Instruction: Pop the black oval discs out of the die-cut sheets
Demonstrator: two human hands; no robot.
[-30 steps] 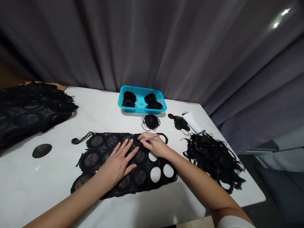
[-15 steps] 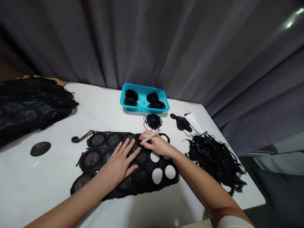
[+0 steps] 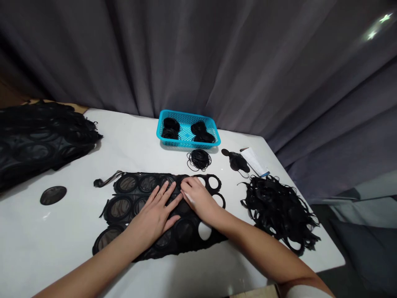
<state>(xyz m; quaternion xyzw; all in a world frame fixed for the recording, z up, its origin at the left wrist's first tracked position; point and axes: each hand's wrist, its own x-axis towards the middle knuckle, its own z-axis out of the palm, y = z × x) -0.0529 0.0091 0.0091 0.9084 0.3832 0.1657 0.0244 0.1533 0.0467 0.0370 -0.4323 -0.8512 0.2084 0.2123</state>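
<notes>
1. Pressing on the black sheet (image 3: 194, 221), the left hand (image 3: 156, 215) lies flat at lower centre of the head view, its grip spread wide.
2. Just right of it, the right hand (image 3: 198, 196) has its grip curled round a white tool (image 3: 190, 198); only a sliver shows, and whether the fingertips also pinch the sheet, I cannot tell.
3. Half a second ago the tool slanted up in plain sight; now the hand has turned over it, so the work seems to rest more on fingertips.
4. At lower centre of the desk (image 3: 124, 142), the sheet has open holes (image 3: 204, 230) rightward and filled rounds (image 3: 126, 183) leftward: part done, I judge.
</notes>
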